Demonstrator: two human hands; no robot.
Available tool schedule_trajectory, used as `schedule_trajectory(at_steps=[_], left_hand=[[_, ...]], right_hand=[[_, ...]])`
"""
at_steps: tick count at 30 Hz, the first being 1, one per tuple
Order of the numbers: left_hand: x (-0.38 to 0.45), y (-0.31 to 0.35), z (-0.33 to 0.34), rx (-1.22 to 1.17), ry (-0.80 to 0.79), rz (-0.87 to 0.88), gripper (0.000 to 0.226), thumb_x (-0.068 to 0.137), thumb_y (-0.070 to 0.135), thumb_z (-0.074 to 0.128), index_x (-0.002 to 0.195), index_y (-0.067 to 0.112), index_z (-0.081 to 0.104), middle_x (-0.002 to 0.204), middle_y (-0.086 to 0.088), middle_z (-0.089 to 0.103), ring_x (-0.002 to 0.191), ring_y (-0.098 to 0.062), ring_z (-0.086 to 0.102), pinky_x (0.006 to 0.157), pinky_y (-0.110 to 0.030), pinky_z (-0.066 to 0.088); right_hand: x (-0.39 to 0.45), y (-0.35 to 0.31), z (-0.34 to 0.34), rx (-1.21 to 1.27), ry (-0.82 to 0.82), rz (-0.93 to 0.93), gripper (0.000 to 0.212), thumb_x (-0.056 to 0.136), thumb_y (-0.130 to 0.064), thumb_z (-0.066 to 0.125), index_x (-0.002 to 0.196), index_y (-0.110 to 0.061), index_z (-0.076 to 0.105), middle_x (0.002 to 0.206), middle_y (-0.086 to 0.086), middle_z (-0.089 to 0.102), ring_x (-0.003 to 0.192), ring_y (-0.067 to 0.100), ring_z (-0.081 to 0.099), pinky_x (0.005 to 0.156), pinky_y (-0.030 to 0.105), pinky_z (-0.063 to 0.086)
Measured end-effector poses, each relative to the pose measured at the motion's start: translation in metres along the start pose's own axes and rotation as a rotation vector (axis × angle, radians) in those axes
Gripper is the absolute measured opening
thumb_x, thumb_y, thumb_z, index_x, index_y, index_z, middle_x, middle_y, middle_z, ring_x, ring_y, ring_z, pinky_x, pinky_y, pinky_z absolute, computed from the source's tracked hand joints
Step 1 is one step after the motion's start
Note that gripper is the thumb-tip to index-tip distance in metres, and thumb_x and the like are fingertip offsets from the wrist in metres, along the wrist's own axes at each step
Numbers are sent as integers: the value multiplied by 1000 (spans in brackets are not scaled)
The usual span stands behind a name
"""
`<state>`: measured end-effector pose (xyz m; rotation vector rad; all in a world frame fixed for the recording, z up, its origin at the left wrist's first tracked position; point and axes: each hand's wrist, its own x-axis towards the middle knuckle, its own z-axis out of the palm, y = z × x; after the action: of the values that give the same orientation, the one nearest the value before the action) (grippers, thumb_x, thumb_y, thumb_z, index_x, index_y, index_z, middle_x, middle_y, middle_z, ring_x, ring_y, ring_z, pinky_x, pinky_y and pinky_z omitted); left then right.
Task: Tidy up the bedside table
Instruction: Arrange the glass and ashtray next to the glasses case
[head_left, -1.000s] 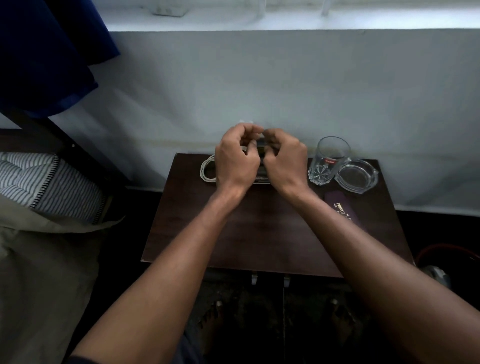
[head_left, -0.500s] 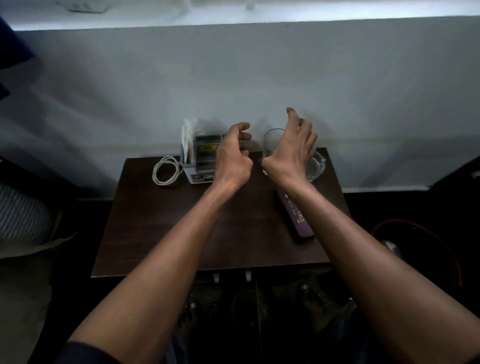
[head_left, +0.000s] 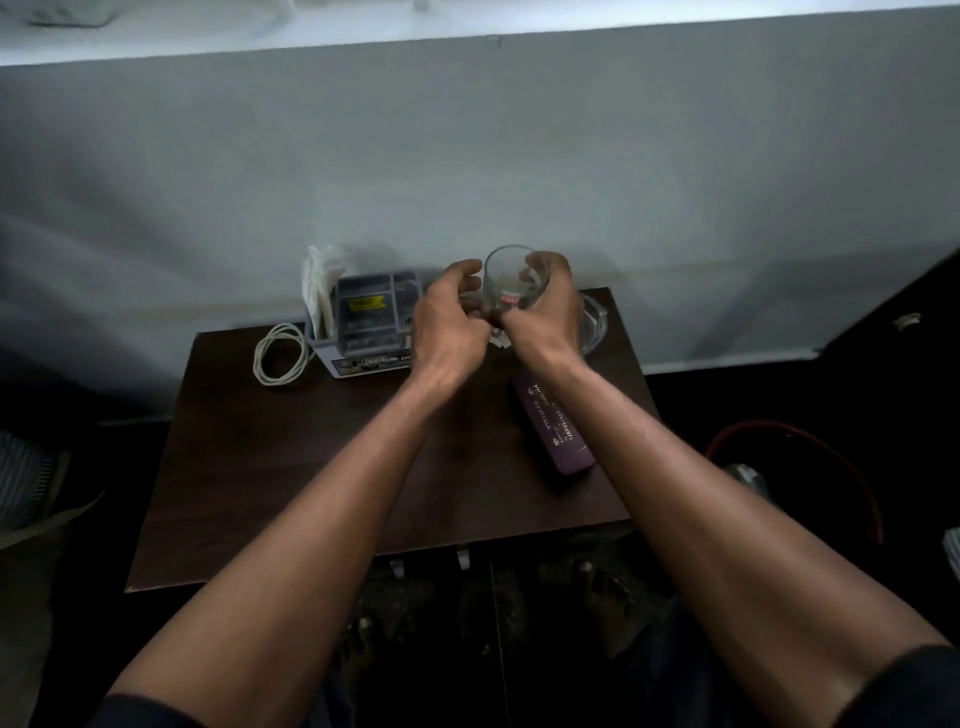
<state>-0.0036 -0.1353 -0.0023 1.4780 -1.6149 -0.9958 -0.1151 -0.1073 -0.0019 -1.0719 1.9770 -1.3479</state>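
Note:
A clear drinking glass (head_left: 511, 278) stands at the back of the dark wooden bedside table (head_left: 291, 457). My right hand (head_left: 545, 306) wraps around its right side. My left hand (head_left: 449, 325) is curled against its left side, fingers bent toward it. A grey organiser box (head_left: 366, 322) with white papers sits to the left of my hands. A coiled white cable (head_left: 280, 353) lies left of the box. A glass ashtray (head_left: 595, 325) peeks out behind my right wrist. A purple flat box (head_left: 553, 431) lies under my right forearm.
The white wall (head_left: 467, 156) runs directly behind the table. A striped pillow (head_left: 21, 483) and bedding are at the left edge. A red-rimmed bin (head_left: 810, 467) stands on the dark floor at the right. My bare feet (head_left: 597, 592) show below the table's front edge.
Both hands left the organiser box and moved right to the glass. The right hand closed around it, and the left hand came up against it.

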Motion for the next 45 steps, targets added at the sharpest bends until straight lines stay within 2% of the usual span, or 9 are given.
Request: schedule_trajectory(at_steps=[9, 14, 22, 28, 32, 37, 40, 42, 45], left_hand=[[-10, 9, 18, 59, -80, 61, 50, 87, -7, 62, 127, 19, 73, 113, 7, 76, 94, -9, 73, 97, -31, 61], [-15, 13, 34, 103, -137, 63, 52, 88, 0, 70, 137, 16, 68, 123, -1, 76, 99, -10, 69, 101, -25, 55], [-13, 9, 48, 131, -213, 27, 53, 87, 6, 73, 139, 15, 65, 131, -1, 75, 112, -16, 74, 103, -31, 57], [-14, 11, 52, 120, -191, 25, 53, 86, 2, 70, 137, 16, 66, 125, -1, 77, 105, -16, 75, 100, -31, 58], [-17, 14, 50, 75, -116, 20, 50, 87, 2, 69, 135, 15, 68, 117, -1, 78, 100, -17, 75, 99, -35, 59], [-23, 22, 39, 64, -77, 21, 50, 85, -3, 61, 130, 17, 71, 110, 2, 78, 93, -15, 75, 97, -33, 59], [-30, 23, 32, 50, -95, 29, 45, 86, -5, 60, 121, 17, 76, 107, 4, 80, 93, -10, 73, 97, -29, 59], [-32, 20, 27, 41, -94, 39, 45, 83, -6, 57, 112, 20, 79, 99, 8, 79, 93, -11, 75, 94, -31, 61], [-31, 11, 19, 61, -91, 38, 45, 83, -6, 56, 103, 27, 79, 90, 16, 77, 94, -7, 75, 94, -34, 62]], right_hand=[[26, 1, -69, -91, 126, 1, 80, 58, -30, 95, 128, -19, 57, 122, -3, 70, 105, 21, 73, 97, 44, 59], [25, 15, -74, -138, 69, -3, 83, 64, -23, 97, 135, -15, 56, 136, 2, 67, 110, 17, 68, 102, 40, 56], [22, 29, -61, -136, 13, -15, 77, 69, -16, 91, 137, -14, 54, 134, 5, 66, 121, 21, 65, 102, 35, 54], [27, 31, -65, -175, 4, 26, 89, 60, -20, 95, 140, -17, 55, 130, 6, 69, 119, 25, 68, 103, 44, 56], [24, 21, -70, -287, -8, 66, 113, 59, -26, 99, 154, -12, 41, 144, 12, 62, 133, 30, 61, 108, 40, 51], [11, 8, -74, -292, 179, 279, 96, 59, -27, 101, 130, -5, 40, 135, 18, 62, 129, 40, 60, 96, 40, 52], [-7, 6, -65, -278, 29, 399, 84, 58, -34, 97, 127, -8, 58, 126, 11, 72, 116, 31, 70, 88, 36, 59], [-22, 3, -60, -543, -212, 321, 70, 60, -46, 90, 119, -14, 71, 118, 8, 77, 108, 29, 73, 81, 32, 58], [-46, 0, -49, -919, -486, 124, 73, 76, -43, 87, 135, -9, 60, 134, 16, 63, 126, 36, 62, 95, 40, 56]])
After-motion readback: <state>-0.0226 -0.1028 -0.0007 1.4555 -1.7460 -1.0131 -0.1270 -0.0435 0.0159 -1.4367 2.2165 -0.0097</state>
